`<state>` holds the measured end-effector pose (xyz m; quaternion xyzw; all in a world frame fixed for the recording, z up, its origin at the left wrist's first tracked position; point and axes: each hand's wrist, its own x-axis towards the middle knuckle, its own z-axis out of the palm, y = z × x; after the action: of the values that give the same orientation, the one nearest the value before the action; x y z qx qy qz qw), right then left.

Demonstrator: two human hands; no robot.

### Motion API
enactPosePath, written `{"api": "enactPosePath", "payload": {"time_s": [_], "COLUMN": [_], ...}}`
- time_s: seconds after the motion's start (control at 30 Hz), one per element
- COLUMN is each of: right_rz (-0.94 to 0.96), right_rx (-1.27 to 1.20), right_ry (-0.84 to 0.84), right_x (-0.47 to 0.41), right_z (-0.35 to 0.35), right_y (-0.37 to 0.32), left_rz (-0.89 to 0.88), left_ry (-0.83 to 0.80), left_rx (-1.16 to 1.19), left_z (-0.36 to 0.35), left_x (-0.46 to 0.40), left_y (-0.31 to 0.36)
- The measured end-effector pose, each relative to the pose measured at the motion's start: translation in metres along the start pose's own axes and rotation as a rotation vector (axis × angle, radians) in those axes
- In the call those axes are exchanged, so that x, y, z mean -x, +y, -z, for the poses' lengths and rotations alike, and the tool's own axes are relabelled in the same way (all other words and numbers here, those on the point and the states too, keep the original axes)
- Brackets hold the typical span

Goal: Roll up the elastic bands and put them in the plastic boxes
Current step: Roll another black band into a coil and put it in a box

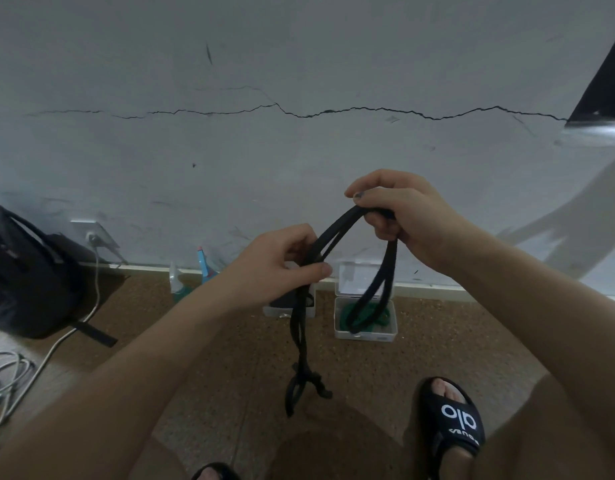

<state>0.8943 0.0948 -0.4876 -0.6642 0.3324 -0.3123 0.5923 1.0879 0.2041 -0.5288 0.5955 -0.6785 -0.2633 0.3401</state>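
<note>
One green band (365, 315) already lay boxed below the grips, while both hands, left (275, 265) and right (399, 216), pinched the half-looped black band (334, 237), not yet boxed.

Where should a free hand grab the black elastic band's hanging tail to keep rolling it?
Probably on the doubled strands of the long black elastic band just under the left hand, coming from the side. There they hang straight and together; the low end is knotted and splayed. The right hand already holds the loop top.
</note>
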Motion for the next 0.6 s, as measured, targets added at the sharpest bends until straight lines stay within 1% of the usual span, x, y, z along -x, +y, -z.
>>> {"api": "enactPosePath", "payload": {"time_s": [0.1, 0.2, 0.27, 0.37, 0.47, 0.53, 0.57, 0.6], "right_rz": [-0.012, -0.012, -0.066, -0.146, -0.189, -0.25, -0.252, -0.212], "right_rx": [0.105, 0.408, 0.541, 0.542, 0.472, 0.448, 0.457, 0.486], "right_ry": [-0.003, -0.048, -0.1, -0.186, -0.216, -0.257, -0.276, -0.287], "right_x": [-0.001, 0.0, 0.0, 0.002, -0.004, -0.01, -0.011, -0.01], "right_z": [0.005, 0.006, 0.008, 0.008, -0.002, -0.012, -0.015, -0.018], "right_y": [0.005, 0.008, 0.009, 0.011, 0.012, 0.015, 0.018, 0.019], "left_rz": [-0.007, -0.06, -0.091, -0.107, -0.13, -0.153, -0.166, -0.18], "left_ry": [0.055, 0.071, 0.081, 0.137, 0.197, 0.223, 0.225, 0.22], "left_rx": [-0.111, -0.162, -0.188, -0.235, -0.256, -0.265, -0.274, -0.284], "left_z": [0.002, 0.001, 0.002, 0.003, 0.003, 0.002, 0.002, 0.002], "left_x": [-0.001, -0.001, -0.001, 0.0, 0.0, -0.001, -0.002, -0.002], "left_y": [-0.007, -0.009, -0.009, -0.006, -0.004, -0.003, -0.003, -0.003]}}
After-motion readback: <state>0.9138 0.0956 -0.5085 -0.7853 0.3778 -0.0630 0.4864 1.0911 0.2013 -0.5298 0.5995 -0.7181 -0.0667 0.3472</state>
